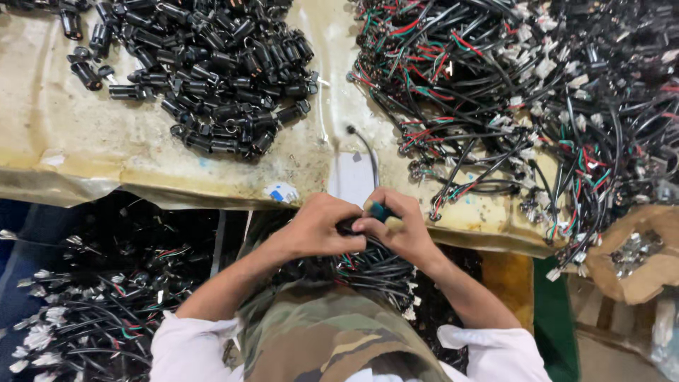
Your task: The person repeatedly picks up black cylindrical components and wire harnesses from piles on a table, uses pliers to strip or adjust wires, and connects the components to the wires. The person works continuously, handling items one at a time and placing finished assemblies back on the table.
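at table edge — both hands pinch black connector | cardboard box — metal bits

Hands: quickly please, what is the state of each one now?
Left hand: closed on a black cable piece.
Right hand: closed on a teal-handled tool.

We see the table bearing a pile of connector housings on its left and a heap of wire harnesses on its right. Just before its near edge, our left hand and right hand meet, above a wire bundle on the lap.
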